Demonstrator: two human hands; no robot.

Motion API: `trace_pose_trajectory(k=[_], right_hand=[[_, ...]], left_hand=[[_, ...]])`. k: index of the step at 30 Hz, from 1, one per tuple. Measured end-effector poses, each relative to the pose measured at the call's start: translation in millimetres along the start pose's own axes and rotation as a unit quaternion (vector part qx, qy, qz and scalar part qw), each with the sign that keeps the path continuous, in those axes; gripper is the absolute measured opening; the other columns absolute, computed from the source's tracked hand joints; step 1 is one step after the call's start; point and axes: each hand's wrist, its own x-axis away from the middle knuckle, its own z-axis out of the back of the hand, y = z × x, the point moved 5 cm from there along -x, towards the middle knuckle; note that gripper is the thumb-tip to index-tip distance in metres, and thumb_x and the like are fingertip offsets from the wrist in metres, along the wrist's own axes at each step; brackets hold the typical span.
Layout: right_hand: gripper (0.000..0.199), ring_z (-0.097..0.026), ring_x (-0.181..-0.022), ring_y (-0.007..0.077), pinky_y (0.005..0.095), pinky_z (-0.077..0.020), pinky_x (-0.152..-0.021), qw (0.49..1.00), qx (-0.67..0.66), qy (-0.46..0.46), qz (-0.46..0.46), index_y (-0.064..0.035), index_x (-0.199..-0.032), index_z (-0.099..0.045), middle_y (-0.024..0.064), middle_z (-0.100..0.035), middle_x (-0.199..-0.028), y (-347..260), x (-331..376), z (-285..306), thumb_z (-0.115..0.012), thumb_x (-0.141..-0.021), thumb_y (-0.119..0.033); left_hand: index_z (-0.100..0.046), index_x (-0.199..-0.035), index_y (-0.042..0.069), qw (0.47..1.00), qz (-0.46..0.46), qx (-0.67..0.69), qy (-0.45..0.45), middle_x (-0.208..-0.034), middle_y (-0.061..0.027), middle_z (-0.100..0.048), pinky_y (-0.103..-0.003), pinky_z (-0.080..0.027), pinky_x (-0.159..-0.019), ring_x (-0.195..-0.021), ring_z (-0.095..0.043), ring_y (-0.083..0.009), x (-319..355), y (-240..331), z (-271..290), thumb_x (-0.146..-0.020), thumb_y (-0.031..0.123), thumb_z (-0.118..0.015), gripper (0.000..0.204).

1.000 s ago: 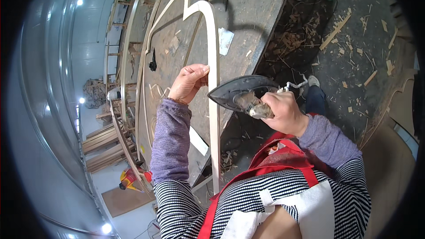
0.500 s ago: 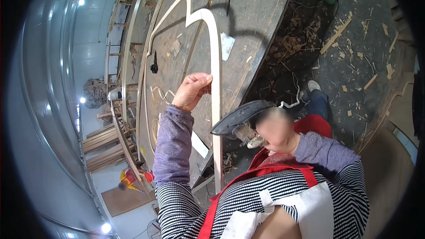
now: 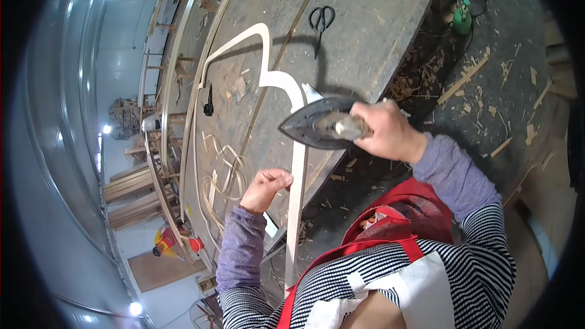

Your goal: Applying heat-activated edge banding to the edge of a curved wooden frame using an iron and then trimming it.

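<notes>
A long pale strip of wood, curved and stepped at its far end, runs from near my body out over the workbench. My left hand pinches its left edge, fingers closed, on the near straight stretch. Above the strip, at the start of its curve, sits a dark pointed iron. My right hand is wrapped round the iron's handle. The iron covers part of the strip; whether its sole touches the wood I cannot tell. A white piece peeks out just beyond the iron.
Black scissors lie on the worn workbench, and a small black tool near its left side. Curled thin strips rest left of my hand. A green spray bottle stands at the far right, among floor scraps. A person is at lower left.
My right hand has brought the iron forward and left, over the strip's curve. My left hand sits nearer my body on the strip, and the view has shifted.
</notes>
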Motion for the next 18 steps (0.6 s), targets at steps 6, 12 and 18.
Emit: trace_pose_trajectory(k=[6, 12, 18], right_hand=[[0.02, -0.057, -0.059, 0.0141, 0.0304, -0.0467, -0.054, 0.966, -0.22, -0.116, -0.065, -0.0002, -0.092, -0.062, 0.0016, -0.06, -0.07, 89, -112, 3, -0.067, -0.074, -0.004], [0.021, -0.049, -0.052, 0.0049, 0.0223, -0.0396, -0.045, 0.828, -0.422, -0.222, -0.297, -0.0018, -0.1, -0.063, -0.0022, -0.056, -0.069, 136, -119, -37, -0.064, -0.079, -0.004], [0.024, -0.05, -0.051, 0.0052, 0.0227, -0.0409, -0.045, 0.831, -0.461, -0.107, -0.293, 0.0002, -0.103, -0.061, -0.0003, -0.056, -0.066, 106, -54, -43, -0.066, -0.08, -0.002]], left_hand=[[-0.07, -0.084, 0.002, 0.998, 0.05, 0.033, 0.034, -0.078, -0.0007, -0.066, -0.025, -0.045, -0.073, -0.073, -0.058, -0.0096, 4, 6, -3, -0.086, 0.013, -0.069, 0.012], [-0.071, -0.086, 0.001, 0.994, 0.09, 0.044, 0.054, -0.079, -0.0006, -0.067, -0.025, -0.045, -0.073, -0.073, -0.058, -0.0091, 9, 7, -1, -0.084, 0.013, -0.071, 0.012], [-0.071, -0.086, 0.001, 0.994, 0.084, 0.05, 0.039, -0.08, -0.0004, -0.067, -0.025, -0.045, -0.073, -0.074, -0.058, -0.0086, 12, 3, 5, -0.085, 0.012, -0.07, 0.011]])
